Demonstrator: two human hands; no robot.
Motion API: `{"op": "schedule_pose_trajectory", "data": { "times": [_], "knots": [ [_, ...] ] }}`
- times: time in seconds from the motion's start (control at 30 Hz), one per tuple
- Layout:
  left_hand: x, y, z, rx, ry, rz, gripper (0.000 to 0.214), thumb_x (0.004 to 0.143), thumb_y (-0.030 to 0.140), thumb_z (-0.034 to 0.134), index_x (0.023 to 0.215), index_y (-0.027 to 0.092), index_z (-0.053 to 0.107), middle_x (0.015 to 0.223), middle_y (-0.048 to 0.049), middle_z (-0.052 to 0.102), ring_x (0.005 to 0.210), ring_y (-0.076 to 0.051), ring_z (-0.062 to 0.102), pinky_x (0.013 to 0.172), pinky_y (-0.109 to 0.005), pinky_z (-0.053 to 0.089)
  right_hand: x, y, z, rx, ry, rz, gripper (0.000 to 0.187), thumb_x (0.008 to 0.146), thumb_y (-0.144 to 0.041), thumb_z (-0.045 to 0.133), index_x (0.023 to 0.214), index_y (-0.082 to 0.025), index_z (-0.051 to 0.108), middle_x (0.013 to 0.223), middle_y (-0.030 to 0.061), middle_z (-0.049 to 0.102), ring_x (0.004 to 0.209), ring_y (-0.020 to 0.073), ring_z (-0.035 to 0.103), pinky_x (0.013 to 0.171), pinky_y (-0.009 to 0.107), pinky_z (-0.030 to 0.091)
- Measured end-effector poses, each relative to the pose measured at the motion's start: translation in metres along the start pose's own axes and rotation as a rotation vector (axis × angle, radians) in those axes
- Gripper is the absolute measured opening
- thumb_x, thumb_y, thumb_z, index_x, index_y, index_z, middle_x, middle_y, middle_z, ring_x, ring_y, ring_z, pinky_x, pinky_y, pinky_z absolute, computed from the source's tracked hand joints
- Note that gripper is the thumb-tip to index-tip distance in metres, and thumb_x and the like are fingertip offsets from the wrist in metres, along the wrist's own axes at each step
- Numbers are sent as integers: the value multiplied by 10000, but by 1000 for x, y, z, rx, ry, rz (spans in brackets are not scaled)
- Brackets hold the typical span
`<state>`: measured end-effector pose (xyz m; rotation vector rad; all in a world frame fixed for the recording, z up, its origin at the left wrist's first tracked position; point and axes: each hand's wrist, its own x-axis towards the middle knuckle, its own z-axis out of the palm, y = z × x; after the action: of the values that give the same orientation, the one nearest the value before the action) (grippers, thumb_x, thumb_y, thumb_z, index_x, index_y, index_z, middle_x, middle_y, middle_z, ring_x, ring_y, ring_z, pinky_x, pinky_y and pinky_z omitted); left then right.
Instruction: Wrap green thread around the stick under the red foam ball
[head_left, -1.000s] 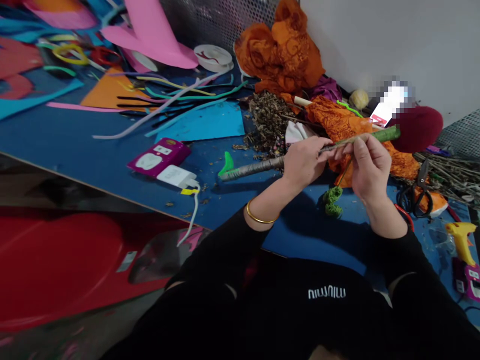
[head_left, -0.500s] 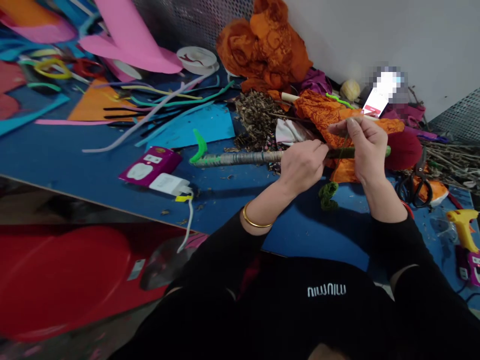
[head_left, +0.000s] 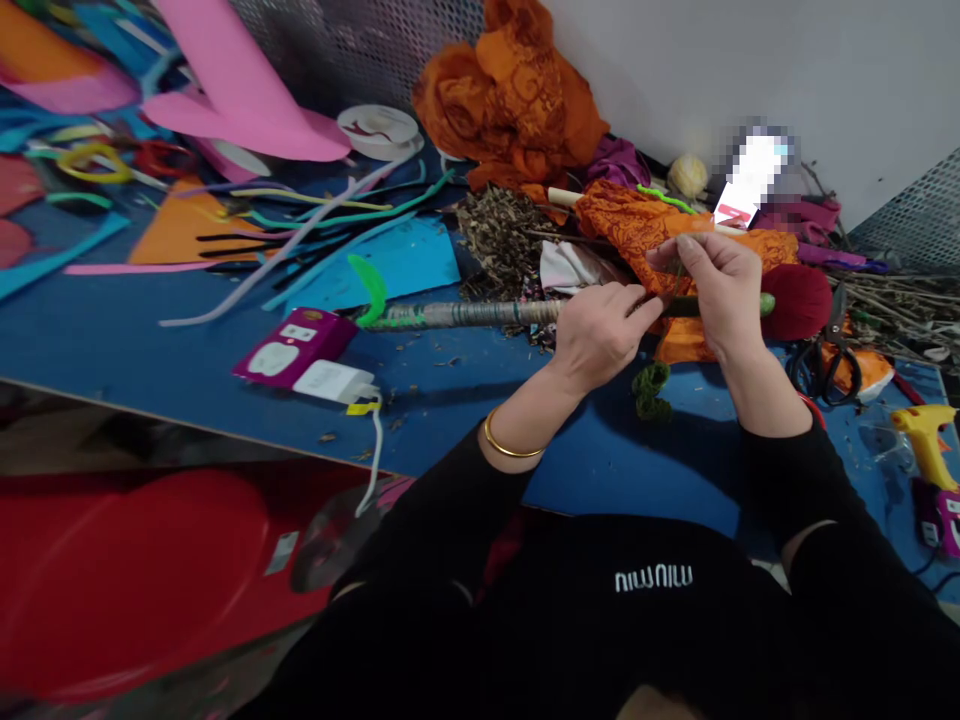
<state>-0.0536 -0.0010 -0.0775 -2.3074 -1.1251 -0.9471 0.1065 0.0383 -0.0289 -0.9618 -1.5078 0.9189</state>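
Note:
A long stick [head_left: 480, 314], wound with greyish and teal thread, lies nearly level above the blue table. My left hand [head_left: 598, 335] is closed around it near its right part. A bright green fuzzy strip [head_left: 369, 288] curls up from the stick's left end. Its right end, dark green, passes behind my right hand [head_left: 726, 292], whose thumb and fingertips pinch a thin green yarn by the stick. A small tangle of green yarn [head_left: 651, 390] sits on the table below and between my hands. Dark red yarn [head_left: 796, 302] is balled up just beyond the stick's right end.
Black scissors [head_left: 829, 360] and a yellow glue gun [head_left: 926, 440] lie at right. Orange cloth [head_left: 517, 100], dried plant bits [head_left: 495, 240] and a lit phone [head_left: 750, 180] are behind. A purple power strip [head_left: 289, 350] with a white plug is at left, a red basin [head_left: 135, 580] below.
The view has shifted slightly, so the table's things sit a little differently. My right hand's pinch is slightly nearer my left hand; the left still grips the stick.

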Motion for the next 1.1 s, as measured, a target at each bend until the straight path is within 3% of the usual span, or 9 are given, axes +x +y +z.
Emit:
{"op": "schedule_pose_trajectory", "data": {
  "times": [0.17, 0.3, 0.4, 0.5, 0.67, 0.8, 0.87, 0.97, 1.1],
  "knots": [
    [1, -4, 1, -61, -55, -65, 348, 1049, 221, 431, 1170, 196, 757, 991, -97, 764, 836, -204, 669, 695, -335, 435, 0, -15, -13, 77, -94, 47, 276, 908, -419, 716, 714, -226, 682, 830, 9, 743, 935, 167, 738, 887, 330, 606],
    [1, -14, -1, -148, -34, -163, 322, 1026, 256, 511, 1236, 210, 751, 1017, -86, 774, 874, -214, 693, 725, -329, 469, 7, -34, -44, 136, -130, 175, 228, 827, -357, 784, 682, -220, 674, 856, 20, 753, 725, 127, 697, 665, 285, 572],
    [1, -24, -7, -189, -7, -254, 318, 997, 263, 569, 1251, 221, 755, 1077, -76, 786, 950, -223, 715, 780, -323, 500, 13, -48, -70, 137, -180, 294, 218, 814, -334, 763, 680, -214, 638, 687, -25, 672, 399, 41, 451, 463, 276, 448],
    [1, -32, -13, -228, 5, -348, 317, 982, 278, 597, 1249, 233, 762, 1109, -66, 793, 1013, -225, 720, 839, -319, 516, 14, -59, -91, 125, -219, 290, 177, 807, -300, 736, 686, -206, 648, 538, -84, 515, 311, 2, 252, 372, 262, 237],
    [4, -37, -21, -292, -3, -459, 307, 949, 276, 617, 1205, 247, 784, 1125, -47, 804, 1031, -226, 727, 881, -322, 532, 16, -60, -110, 10, 51, 88, 94, 751, -183, 690, 657, -190, 690, 460, -97, 432, 303, 13, 216, 374, 287, 103],
    [8, -36, -25, -425, -45, -466, 311, 918, 258, 634, 1178, 231, 802, 1124, -54, 812, 1055, -237, 739, 938, -339, 540, 27, -45, -118, -271, 430, -291, 127, 710, -42, 704, 645, -150, 725, 515, -50, 537, 444, 39, 407, 465, 264, 238],
    [9, -35, -27, -485, -88, -460, 304, 898, 253, 656, 1157, 233, 813, 1111, -53, 818, 1050, -239, 745, 948, -344, 542, 33, -39, -122, -379, 498, -389, 139, 690, 6, 735, 670, -130, 754, 569, -26, 596, 552, 58, 495, 553, 259, 324],
    [10, -35, -30, -581, -136, -465, 286, 867, 241, 687, 1115, 239, 828, 1080, -43, 827, 1008, -230, 753, 916, -332, 551, 35, -36, -132, -393, 477, -327, 161, 697, 32, 736, 677, -126, 761, 573, -32, 598, 551, 58, 485, 575, 258, 337],
    [13, -33, -37, -790, -136, -512, 262, 828, 241, 718, 1057, 214, 843, 1021, -42, 832, 952, -222, 752, 902, -325, 566, 29, -33, -144, -392, 355, -74, 142, 823, -40, 694, 716, -125, 733, 642, -7, 639, 567, 67, 515, 597, 248, 416]
  ]
}}
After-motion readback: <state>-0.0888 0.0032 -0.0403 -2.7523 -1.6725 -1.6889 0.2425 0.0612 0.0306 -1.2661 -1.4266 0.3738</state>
